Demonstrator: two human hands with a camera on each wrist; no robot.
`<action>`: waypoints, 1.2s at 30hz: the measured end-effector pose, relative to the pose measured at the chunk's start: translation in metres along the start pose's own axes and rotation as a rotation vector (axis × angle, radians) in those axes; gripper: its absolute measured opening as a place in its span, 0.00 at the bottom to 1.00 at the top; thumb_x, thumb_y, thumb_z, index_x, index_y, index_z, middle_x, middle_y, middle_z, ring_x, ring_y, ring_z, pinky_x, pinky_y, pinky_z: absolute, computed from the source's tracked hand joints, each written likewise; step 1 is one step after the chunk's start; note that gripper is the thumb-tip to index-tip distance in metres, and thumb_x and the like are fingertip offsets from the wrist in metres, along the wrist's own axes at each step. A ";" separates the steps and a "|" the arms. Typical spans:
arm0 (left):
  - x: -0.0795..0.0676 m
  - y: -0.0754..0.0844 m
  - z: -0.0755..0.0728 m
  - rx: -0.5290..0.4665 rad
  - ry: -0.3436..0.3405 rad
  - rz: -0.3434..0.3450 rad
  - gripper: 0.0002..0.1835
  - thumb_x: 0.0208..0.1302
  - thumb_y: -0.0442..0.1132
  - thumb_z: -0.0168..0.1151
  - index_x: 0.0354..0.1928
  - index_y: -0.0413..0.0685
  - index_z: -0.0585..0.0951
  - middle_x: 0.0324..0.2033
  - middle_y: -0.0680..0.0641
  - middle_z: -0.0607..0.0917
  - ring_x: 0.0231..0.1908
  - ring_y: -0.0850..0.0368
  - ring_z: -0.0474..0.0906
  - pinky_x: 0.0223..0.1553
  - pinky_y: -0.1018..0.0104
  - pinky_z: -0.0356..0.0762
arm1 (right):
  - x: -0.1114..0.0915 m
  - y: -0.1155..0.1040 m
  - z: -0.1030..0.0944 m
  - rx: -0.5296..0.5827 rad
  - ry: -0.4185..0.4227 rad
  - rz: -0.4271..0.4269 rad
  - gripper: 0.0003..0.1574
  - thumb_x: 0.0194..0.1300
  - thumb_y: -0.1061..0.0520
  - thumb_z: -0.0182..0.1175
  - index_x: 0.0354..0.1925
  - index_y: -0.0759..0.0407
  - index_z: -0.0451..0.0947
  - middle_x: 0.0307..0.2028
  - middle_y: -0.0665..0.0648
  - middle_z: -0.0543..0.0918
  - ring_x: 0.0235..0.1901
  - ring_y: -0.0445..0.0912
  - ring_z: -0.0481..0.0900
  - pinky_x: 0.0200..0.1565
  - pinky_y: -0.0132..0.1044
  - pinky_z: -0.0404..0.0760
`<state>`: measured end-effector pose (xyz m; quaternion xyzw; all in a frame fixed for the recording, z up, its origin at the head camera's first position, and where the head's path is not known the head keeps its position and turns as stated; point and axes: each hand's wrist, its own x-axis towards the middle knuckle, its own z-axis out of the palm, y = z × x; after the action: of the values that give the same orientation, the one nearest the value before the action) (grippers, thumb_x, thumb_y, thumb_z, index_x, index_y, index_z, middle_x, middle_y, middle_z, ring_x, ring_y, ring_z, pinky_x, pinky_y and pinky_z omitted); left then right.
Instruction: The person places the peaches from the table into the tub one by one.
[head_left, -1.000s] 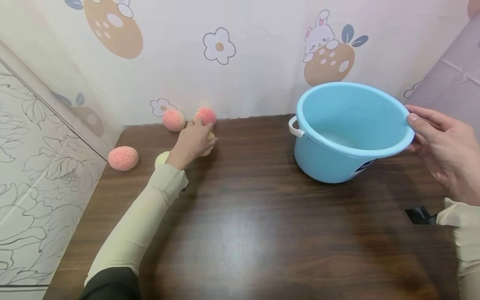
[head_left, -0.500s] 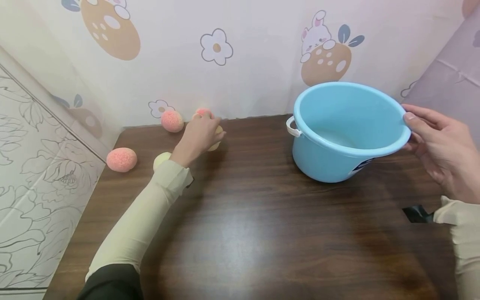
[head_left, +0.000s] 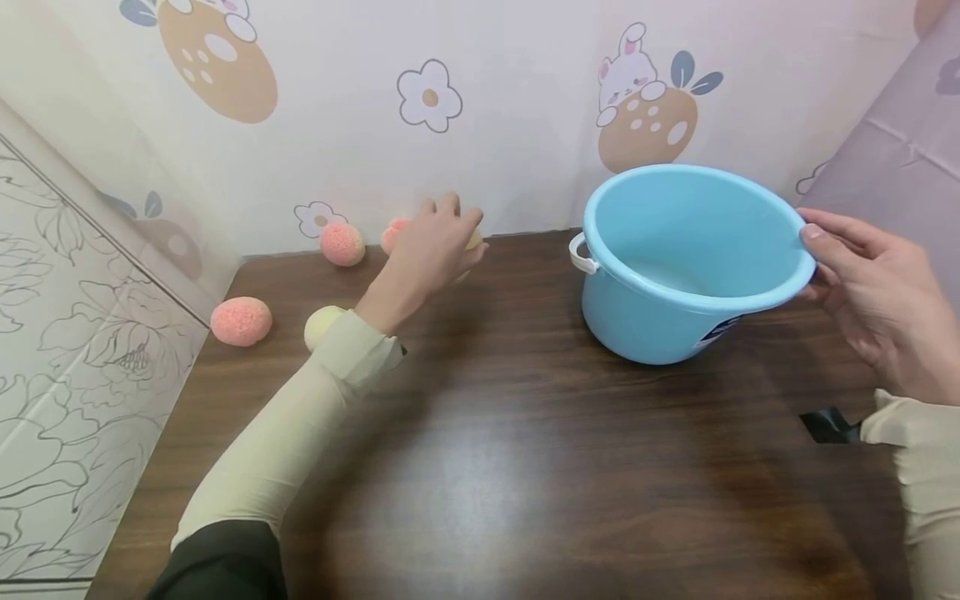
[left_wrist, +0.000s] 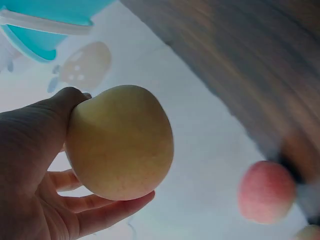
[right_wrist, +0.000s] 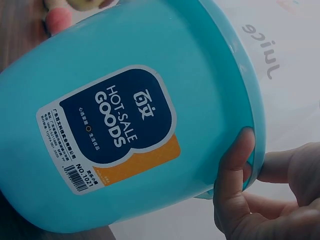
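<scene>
My left hand [head_left: 427,262] holds a yellow peach [left_wrist: 120,142] with a faint pink blush, near the back wall. Most of that peach is hidden behind the hand in the head view. Thumb and fingers curl round its sides in the left wrist view. On the right, a light blue bucket [head_left: 637,325] stands on the table, its white handle [head_left: 581,254] hanging at the left. My right hand [head_left: 885,300] pinches the bucket's right rim, thumb on top and fingers outside. Its printed label [right_wrist: 120,125] faces the right wrist camera.
Pink peaches [head_left: 342,243] lie along the back of the brown wooden table [head_left: 465,467], one partly behind the left hand. Another pink peach [head_left: 241,322] is at the left edge, with a pale yellow one [head_left: 322,323] beside the left sleeve. A patterned wall covering [head_left: 517,125] rises behind.
My left hand has moved right and up from among the peaches, taking the yellow peach along. The right hand keeps its hold on the bucket rim.
</scene>
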<state>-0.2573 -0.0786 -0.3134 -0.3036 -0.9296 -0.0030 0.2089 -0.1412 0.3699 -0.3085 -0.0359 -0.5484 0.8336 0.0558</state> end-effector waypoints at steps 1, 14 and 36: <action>0.002 0.003 -0.003 0.005 0.024 0.009 0.14 0.74 0.47 0.61 0.45 0.43 0.78 0.40 0.38 0.80 0.32 0.41 0.73 0.28 0.54 0.78 | 0.000 0.000 0.000 0.004 -0.004 -0.002 0.19 0.74 0.69 0.57 0.60 0.61 0.83 0.46 0.57 0.92 0.37 0.47 0.92 0.31 0.38 0.88; 0.029 0.037 -0.027 0.031 0.050 0.048 0.13 0.75 0.48 0.58 0.49 0.46 0.79 0.43 0.41 0.79 0.33 0.45 0.71 0.27 0.59 0.77 | 0.000 0.001 0.002 -0.024 0.029 -0.002 0.19 0.73 0.67 0.60 0.59 0.60 0.84 0.46 0.55 0.92 0.35 0.46 0.91 0.29 0.37 0.88; 0.060 0.069 -0.062 0.078 0.066 0.111 0.17 0.78 0.52 0.52 0.55 0.49 0.78 0.48 0.43 0.79 0.38 0.47 0.71 0.32 0.61 0.82 | -0.002 0.001 0.003 -0.013 0.006 -0.026 0.17 0.75 0.68 0.57 0.57 0.61 0.84 0.44 0.56 0.92 0.34 0.46 0.92 0.30 0.36 0.88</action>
<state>-0.2381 0.0036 -0.2419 -0.3461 -0.9033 0.0349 0.2511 -0.1395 0.3664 -0.3080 -0.0316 -0.5540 0.8291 0.0683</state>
